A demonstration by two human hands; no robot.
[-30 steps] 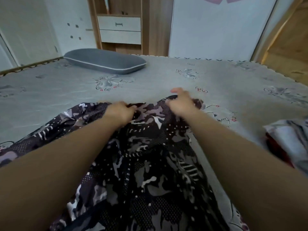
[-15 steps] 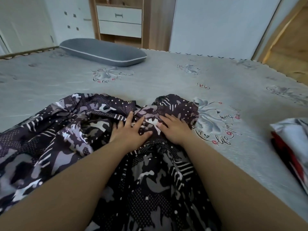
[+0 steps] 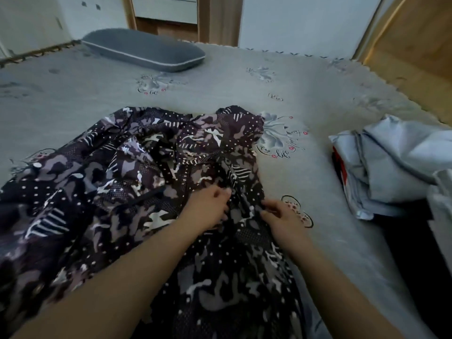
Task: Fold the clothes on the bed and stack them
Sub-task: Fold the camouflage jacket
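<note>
Pinching is seen at both hands: the left hand [image 3: 208,208] and the right hand [image 3: 281,214] each have fingers curled on a fold of the dark camo-print garment [image 3: 127,182], close together near the bed's near edge, right of middle. The garment is spread rumpled across the near-left part of the bed [image 3: 220,89], bunched at its far end.

Risks, as judged:
- Only a small fold is held, so thin slippery-looking fabric could be lost from the fingers if pulled hard.
- Bunched layers could be folded in crooked, as the cloth is not yet flattened.
- The left portion could be dragged into a heap, being unsupported by either hand.

Around: a pale blue clothes pile [image 3: 396,165] at the right edge, apart from the garment, a likely stack spot. A grey pillow [image 3: 144,51] lies at the far edge, out of the way. Nothing is seen blocking the fold.
</note>
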